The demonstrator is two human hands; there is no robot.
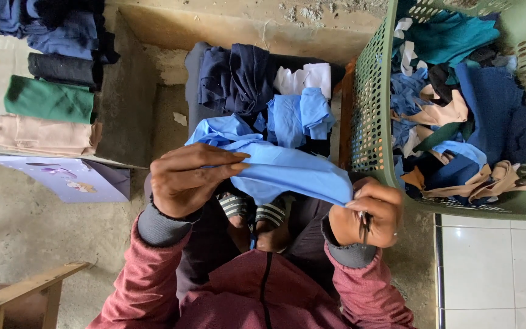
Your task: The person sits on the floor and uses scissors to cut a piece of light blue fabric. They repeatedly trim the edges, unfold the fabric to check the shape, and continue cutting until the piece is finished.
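**Both hands stretch a light blue cloth piece above the lap**

Hands first: the left hand (190, 180) has its fingers curled over the upper edge of a light blue cloth piece (287, 170), thumb underneath, pinching the fabric. The right hand (368, 213) is closed into a fist around the cloth's lower right corner; a small dark object shows between its fingers, too small to identify. The cloth is held taut between the 2 hands, just over the person's knees and striped sandals (255, 210), with its far end trailing onto a heap of cut fabric (263, 85).

Handling this well, I judge, means keeping the tension even between the 2 grips so the edge stays straight, and holding the piece clear of the heap so no other scrap is caught up with it.

Beyond the hands, that heap mixes navy, white and light blue pieces. To the right stands a green plastic basket (369, 103) full of loose scraps in teal, blue, beige and black. To the left, on a ledge, lies a row of folded stacks (50, 100) in beige, green, black and navy, well apart from the hands, with a pale lilac box (71, 180) below them. A wooden stool corner (28, 292) sits at lower left.
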